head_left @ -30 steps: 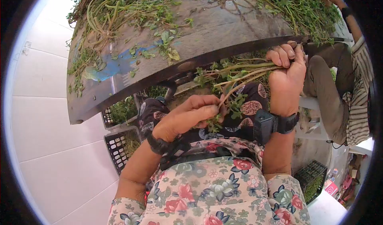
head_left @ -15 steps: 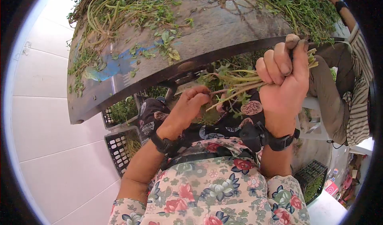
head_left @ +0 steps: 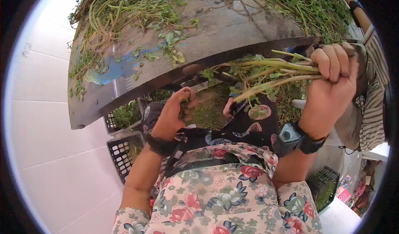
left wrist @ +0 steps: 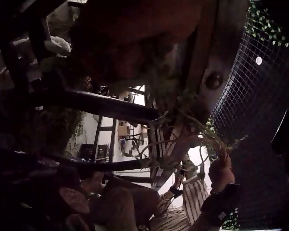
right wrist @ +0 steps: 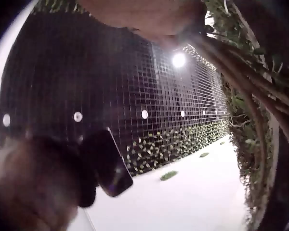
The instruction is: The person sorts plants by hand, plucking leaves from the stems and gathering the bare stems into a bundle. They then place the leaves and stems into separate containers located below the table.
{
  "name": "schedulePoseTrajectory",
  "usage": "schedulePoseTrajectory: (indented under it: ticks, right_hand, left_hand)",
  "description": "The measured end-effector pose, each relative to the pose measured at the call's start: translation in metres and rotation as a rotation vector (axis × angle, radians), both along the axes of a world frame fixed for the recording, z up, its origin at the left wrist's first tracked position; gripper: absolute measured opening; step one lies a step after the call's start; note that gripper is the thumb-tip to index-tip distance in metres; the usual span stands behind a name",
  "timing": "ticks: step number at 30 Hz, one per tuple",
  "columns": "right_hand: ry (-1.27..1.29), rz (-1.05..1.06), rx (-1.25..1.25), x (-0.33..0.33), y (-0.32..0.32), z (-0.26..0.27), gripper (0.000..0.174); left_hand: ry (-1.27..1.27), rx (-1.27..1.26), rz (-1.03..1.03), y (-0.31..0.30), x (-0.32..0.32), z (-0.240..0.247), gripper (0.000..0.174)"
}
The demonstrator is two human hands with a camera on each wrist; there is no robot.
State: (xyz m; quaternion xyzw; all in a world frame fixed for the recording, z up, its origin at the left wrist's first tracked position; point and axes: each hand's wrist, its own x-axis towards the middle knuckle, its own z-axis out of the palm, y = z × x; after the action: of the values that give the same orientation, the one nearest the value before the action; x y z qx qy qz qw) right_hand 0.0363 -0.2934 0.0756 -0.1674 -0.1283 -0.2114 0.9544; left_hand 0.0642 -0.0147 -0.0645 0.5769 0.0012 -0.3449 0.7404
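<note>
My right hand [head_left: 332,82] grips a bunch of long green stems [head_left: 270,63] beside the table's front edge, the leafy ends pointing left. Those stems [right wrist: 250,86] cross the upper right of the right wrist view, next to the same hand [right wrist: 149,19]. Over the lap at left, my left hand [head_left: 171,114] has curled fingers around a small bit of dark green leaves [head_left: 184,106], apart from the bunch. In the dim left wrist view the right hand [left wrist: 222,174] shows beyond thin leafy stems [left wrist: 202,127].
Heaps of green plants [head_left: 137,9] lie on the wooden table [head_left: 216,30], whose edge runs above both hands. Black crates [head_left: 123,157] stand below at left, another [head_left: 326,188] at lower right. Another person's striped sleeve [head_left: 376,84] is at far right.
The right hand has moved right with the stems, after rising from the table edge. My left hand has parted from the bunch and moved left.
</note>
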Motion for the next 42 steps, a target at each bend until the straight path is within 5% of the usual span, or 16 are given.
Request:
schedulePoseTrajectory:
  ticks: [3,5,6,9,15,18,22,27,30,42]
  right_hand:
    - [0.119,-0.058,0.056,0.011,-0.001,-0.024,0.024]
    - [0.176,-0.037,0.138,0.014,0.003,-0.032,0.026]
    - [0.202,-0.032,0.179,0.015,0.005,-0.034,0.026]
    - [0.265,-0.061,0.197,0.018,0.007,-0.039,0.025]
    - [0.282,-0.023,0.192,0.021,0.022,-0.041,0.024]
    - [0.296,-0.028,0.185,0.023,0.025,-0.042,0.024]
    - [0.311,-0.042,0.160,0.025,0.025,-0.046,0.023]
    - [0.353,-0.064,0.125,0.026,0.029,-0.047,0.023]
    - [0.360,-0.075,0.084,0.027,0.030,-0.050,0.023]
    - [0.373,-0.056,-0.049,0.023,0.025,-0.046,0.024]
  left_hand:
    - [-0.368,0.037,-0.204,-0.002,0.002,0.002,0.011]
    - [-0.166,-0.111,-0.169,-0.022,-0.007,0.011,0.016]
    - [0.162,-0.028,-0.088,-0.028,-0.016,0.028,0.027]
    - [0.032,-0.077,-0.307,-0.041,-0.016,0.032,0.026]
    - [0.131,-0.264,-0.255,-0.053,-0.007,0.031,0.051]
    - [0.278,-0.412,-0.288,-0.048,0.001,0.013,0.049]
    - [0.262,-0.311,-0.213,-0.048,-0.001,0.016,0.025]
    - [0.305,-0.177,-0.097,-0.049,-0.006,0.036,0.024]
    - [0.388,-0.276,-0.202,-0.041,0.000,0.034,0.035]
    - [-0.078,0.186,-0.354,-0.039,-0.007,0.058,0.020]
